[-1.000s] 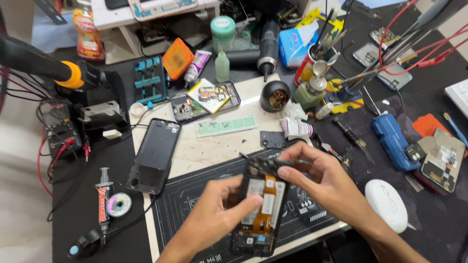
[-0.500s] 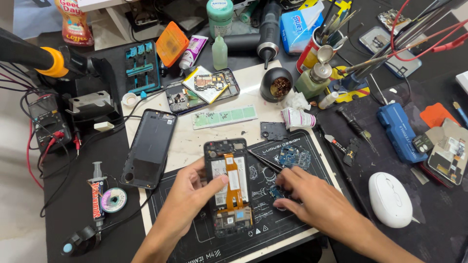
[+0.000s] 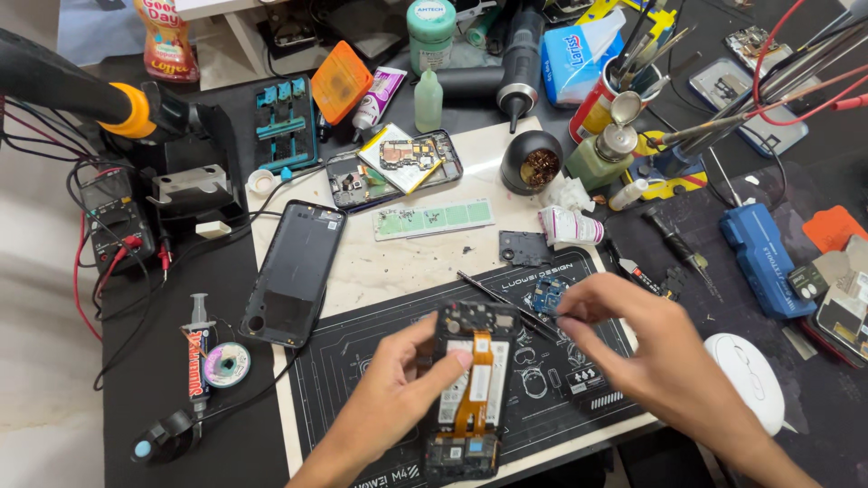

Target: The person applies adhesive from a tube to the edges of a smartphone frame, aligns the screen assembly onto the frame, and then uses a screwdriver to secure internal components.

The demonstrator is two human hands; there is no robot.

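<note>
1. The left hand has its grip clamped on the opened phone, thumb on the left edge and fingers underneath; the phone lies face down, tilted slightly, on the black mat near the desk's front edge.
2. The right hand hovers just right of the phone's top; its fingertips are pinched together, but what they hold is too small to tell.
3. A thin tool lies slanted on the mat, its lower end reaching under the right hand, beside a small blue board.
4. The back cover lies left of the mat, overlapping its left edge, well apart from both hands.
5. Open room: the pale desk between the cover and the mat's top edge is mostly bare; a green strip and a dark square part lie along its far side.
6. A white mouse sits just right of the right wrist, near the mat's right edge.
</note>
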